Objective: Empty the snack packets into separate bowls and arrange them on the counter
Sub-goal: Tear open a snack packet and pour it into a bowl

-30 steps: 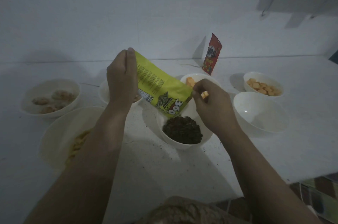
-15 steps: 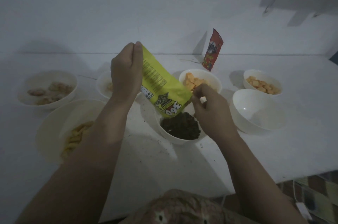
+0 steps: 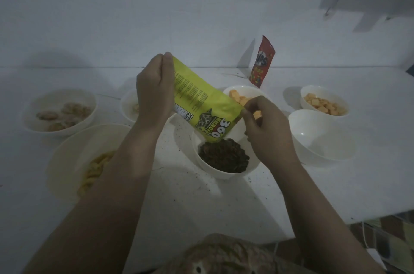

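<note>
1. At the far left of the white desk (image 3: 336, 184), the white round bowl of pale brown biscuits (image 3: 60, 111) is already filled; count that one done.
2. Nearer you on the left, the large white bowl of yellow curled snacks (image 3: 74, 161) also holds its share, though your left forearm covers part of it.
3. Behind your left hand (image 3: 154, 92) sits a small white bowl (image 3: 128, 105); something pale lies in it, but too little shows to say what.
4. Your left hand pinches the upper corner of the yellow-green foil seed packet (image 3: 201, 103), holding it tilted with its mouth down over the middle bowl.
5. The white bowl of dark seeds (image 3: 224, 157) sits directly under the packet mouth and looks well heaped, so this pour seems close to finished; whether seeds remain inside the packet, you cannot tell.
6. Your right hand (image 3: 266, 130) pinches the packet's lower edge beside the mouth, fingers curled.
7. Just beyond your right hand, the white bowl of orange square crackers (image 3: 242, 94) is filled.
8. The red upright snack packet (image 3: 261, 63) stands at the far wall, and looks not yet emptied.
9. The empty white bowl (image 3: 320, 135) to the right is likely meant for it.
10. At the far right, a second white bowl of orange crackers (image 3: 324, 103) is filled.
11. Left for you, by this view: finish the seeds, empty the red packet, then arrange the bowls.
</note>
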